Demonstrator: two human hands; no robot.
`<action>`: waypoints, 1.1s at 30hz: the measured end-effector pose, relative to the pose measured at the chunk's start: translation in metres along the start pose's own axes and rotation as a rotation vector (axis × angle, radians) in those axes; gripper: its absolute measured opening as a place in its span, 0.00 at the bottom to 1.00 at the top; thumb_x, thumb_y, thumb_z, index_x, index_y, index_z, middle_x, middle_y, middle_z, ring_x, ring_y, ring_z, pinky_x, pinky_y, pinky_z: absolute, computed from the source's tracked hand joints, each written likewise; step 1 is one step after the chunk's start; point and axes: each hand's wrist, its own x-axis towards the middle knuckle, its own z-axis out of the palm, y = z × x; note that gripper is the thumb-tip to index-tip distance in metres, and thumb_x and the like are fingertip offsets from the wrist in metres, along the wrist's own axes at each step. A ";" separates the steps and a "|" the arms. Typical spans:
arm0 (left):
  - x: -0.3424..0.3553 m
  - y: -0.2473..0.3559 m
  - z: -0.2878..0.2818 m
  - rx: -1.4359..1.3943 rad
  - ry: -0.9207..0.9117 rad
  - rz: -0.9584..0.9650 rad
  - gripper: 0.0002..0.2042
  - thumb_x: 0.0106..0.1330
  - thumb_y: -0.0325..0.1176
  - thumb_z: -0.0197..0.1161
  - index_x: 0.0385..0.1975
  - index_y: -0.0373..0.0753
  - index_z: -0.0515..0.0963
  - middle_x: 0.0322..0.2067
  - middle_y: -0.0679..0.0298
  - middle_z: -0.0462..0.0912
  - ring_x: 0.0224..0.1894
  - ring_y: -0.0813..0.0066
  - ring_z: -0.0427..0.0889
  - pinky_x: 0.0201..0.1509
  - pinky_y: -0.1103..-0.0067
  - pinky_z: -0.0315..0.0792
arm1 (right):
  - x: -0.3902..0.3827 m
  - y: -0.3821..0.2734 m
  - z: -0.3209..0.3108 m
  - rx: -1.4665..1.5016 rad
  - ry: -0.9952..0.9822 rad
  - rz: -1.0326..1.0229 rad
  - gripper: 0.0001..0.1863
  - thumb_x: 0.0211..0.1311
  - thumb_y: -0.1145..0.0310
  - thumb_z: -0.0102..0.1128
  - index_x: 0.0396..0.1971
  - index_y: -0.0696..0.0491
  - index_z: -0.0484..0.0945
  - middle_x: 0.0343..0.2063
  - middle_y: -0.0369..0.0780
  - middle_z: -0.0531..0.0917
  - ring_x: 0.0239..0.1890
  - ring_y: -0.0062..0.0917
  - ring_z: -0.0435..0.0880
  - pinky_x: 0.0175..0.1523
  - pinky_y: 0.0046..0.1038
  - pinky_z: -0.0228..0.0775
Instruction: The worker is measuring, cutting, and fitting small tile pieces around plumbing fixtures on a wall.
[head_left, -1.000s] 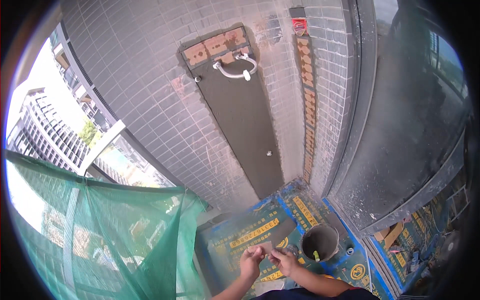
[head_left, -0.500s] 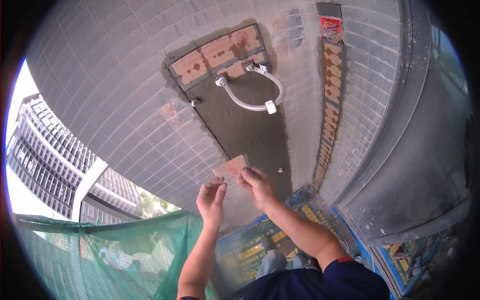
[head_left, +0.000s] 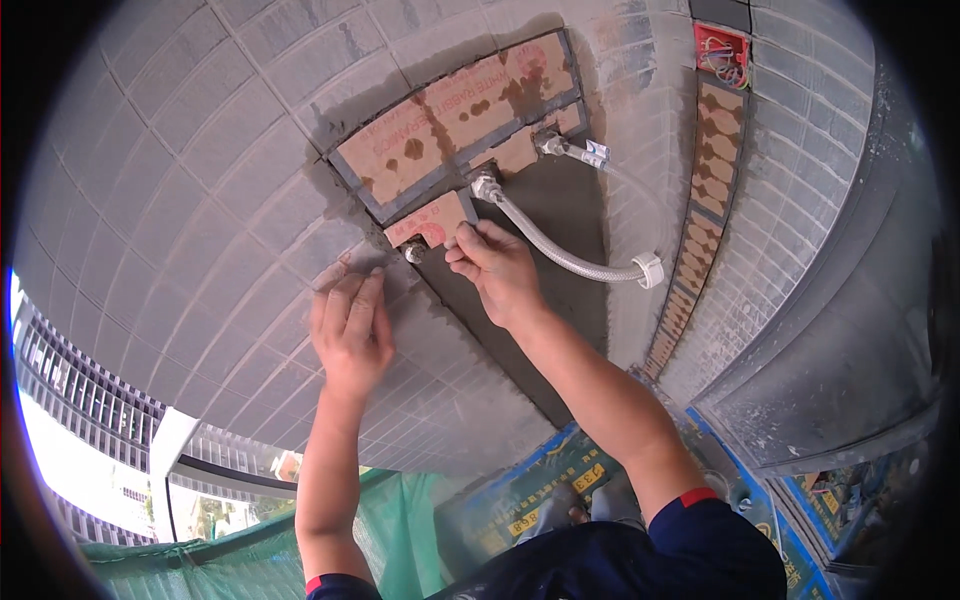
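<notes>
The right hand [head_left: 497, 272] pinches the lower edge of a small tile piece [head_left: 432, 219], fingers closed on it, and presses it onto the grey mortar [head_left: 560, 215] on the wall. The piece sits just below the bigger tiles [head_left: 455, 115] with brown paper faces, and just left of the hose [head_left: 560, 255]. The left hand [head_left: 350, 330] lies flat and open on the grey wall [head_left: 200, 200], below and left of the piece, holding nothing.

To do this well, I think the piece should be pushed in flat and evenly, its edges in line with the tiles above, with an even gap left around the pipe stub [head_left: 415, 253].

The brown paper has red print and dark wet spots. Far right of the piece, a red box [head_left: 722, 52] with wires sits atop a strip of brown patterned tiles [head_left: 705, 220]. Well below, blue and yellow sacks [head_left: 540, 480] lie on the floor.
</notes>
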 end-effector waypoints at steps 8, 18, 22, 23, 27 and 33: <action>0.018 0.008 0.026 0.037 -0.143 0.215 0.20 0.57 0.31 0.67 0.51 0.34 0.82 0.57 0.57 0.80 0.58 0.59 0.78 0.61 0.66 0.69 | 0.006 -0.002 0.005 -0.042 0.031 -0.011 0.10 0.69 0.63 0.63 0.38 0.54 0.81 0.32 0.35 0.83 0.33 0.17 0.82 0.41 0.21 0.76; 0.025 0.024 0.043 0.173 -0.346 0.185 0.29 0.66 0.46 0.62 0.61 0.33 0.73 0.65 0.54 0.71 0.68 0.54 0.68 0.69 0.61 0.61 | 0.011 -0.016 0.012 -0.115 0.062 -0.037 0.13 0.66 0.63 0.67 0.37 0.59 0.81 0.30 0.39 0.86 0.29 0.18 0.84 0.34 0.19 0.78; 0.025 0.028 0.049 0.200 -0.366 0.166 0.31 0.66 0.46 0.62 0.62 0.29 0.71 0.66 0.51 0.70 0.68 0.50 0.67 0.70 0.60 0.61 | 0.011 -0.023 0.013 -0.169 0.113 -0.012 0.14 0.65 0.64 0.67 0.35 0.61 0.81 0.26 0.40 0.84 0.23 0.20 0.83 0.28 0.21 0.77; 0.025 0.029 0.051 0.205 -0.368 0.158 0.31 0.65 0.46 0.63 0.62 0.28 0.70 0.66 0.50 0.69 0.68 0.49 0.66 0.70 0.60 0.61 | 0.010 -0.024 0.011 -0.163 0.119 -0.010 0.14 0.65 0.64 0.67 0.35 0.61 0.81 0.26 0.40 0.84 0.23 0.20 0.83 0.28 0.21 0.77; 0.021 0.031 0.056 0.204 -0.356 0.153 0.33 0.65 0.45 0.64 0.63 0.27 0.69 0.66 0.49 0.68 0.68 0.48 0.66 0.71 0.60 0.61 | 0.000 -0.014 0.002 -0.344 0.109 -0.135 0.13 0.66 0.64 0.66 0.38 0.61 0.81 0.29 0.41 0.85 0.26 0.22 0.84 0.30 0.24 0.78; 0.020 0.036 0.057 0.255 -0.371 0.135 0.32 0.64 0.42 0.63 0.64 0.27 0.68 0.67 0.49 0.67 0.69 0.48 0.65 0.71 0.60 0.60 | -0.013 -0.010 -0.017 -1.057 -0.025 -0.982 0.22 0.62 0.79 0.57 0.57 0.56 0.78 0.58 0.47 0.78 0.55 0.41 0.80 0.59 0.33 0.74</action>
